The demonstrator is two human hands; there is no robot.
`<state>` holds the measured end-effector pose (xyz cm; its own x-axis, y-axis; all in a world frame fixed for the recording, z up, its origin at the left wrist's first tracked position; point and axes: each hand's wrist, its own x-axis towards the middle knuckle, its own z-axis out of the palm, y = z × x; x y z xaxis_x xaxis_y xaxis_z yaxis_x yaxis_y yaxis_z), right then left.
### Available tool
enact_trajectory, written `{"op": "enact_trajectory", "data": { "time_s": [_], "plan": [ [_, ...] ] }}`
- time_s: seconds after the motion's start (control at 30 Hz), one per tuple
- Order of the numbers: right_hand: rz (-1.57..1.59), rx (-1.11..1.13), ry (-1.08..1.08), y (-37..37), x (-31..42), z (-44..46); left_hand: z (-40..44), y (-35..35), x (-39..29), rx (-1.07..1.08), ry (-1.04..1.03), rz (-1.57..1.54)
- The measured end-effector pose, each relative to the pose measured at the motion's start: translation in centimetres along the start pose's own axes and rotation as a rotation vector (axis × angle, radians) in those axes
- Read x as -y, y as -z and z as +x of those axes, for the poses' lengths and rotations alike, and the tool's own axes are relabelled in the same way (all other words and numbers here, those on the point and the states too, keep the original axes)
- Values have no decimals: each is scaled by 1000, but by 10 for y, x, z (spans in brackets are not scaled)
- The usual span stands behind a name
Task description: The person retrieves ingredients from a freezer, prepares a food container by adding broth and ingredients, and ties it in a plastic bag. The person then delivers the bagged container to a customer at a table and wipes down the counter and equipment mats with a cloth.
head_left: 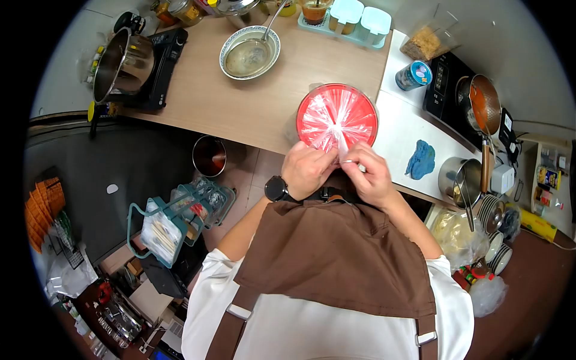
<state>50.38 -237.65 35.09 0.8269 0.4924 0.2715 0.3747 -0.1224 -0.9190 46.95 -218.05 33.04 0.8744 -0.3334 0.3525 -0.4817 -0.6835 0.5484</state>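
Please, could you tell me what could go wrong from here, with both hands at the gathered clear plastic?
1. The clear plastic looks thin, so it might tear where the left hand and right hand pinch it.
2. The red-topped container stands near the front edge of the wooden table; a strong pull could perhaps tip it.

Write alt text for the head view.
A person's left hand and right hand pinch gathered clear plastic over a round, red-topped container on a wooden table. A bowl with a spoon sits farther back to the left; a blue cloth lies on the white counter to the right.
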Motion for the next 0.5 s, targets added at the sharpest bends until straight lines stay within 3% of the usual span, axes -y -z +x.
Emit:
{"op": "enact_trajectory", "data": {
  "time_s": [0.1,0.17,0.23,0.3,0.43,0.5],
  "plan": [
    [-193,-237,-7,21,11,3,12,26,-2,15,100,-98],
    [-200,-320,-100,33,7,5,24,47,2,-87,268,-224],
    [-42,-347,-265,34,12,7,37,67,10,35,409,-205],
    [113,-338,-347,34,7,10,54,65,8,-33,314,-417],
    [569,-273,-364,25,15,25,98,62,-4,179,89,-410],
    [587,-295,-376,23,13,33,109,56,11,327,60,-466]
  ]
}}
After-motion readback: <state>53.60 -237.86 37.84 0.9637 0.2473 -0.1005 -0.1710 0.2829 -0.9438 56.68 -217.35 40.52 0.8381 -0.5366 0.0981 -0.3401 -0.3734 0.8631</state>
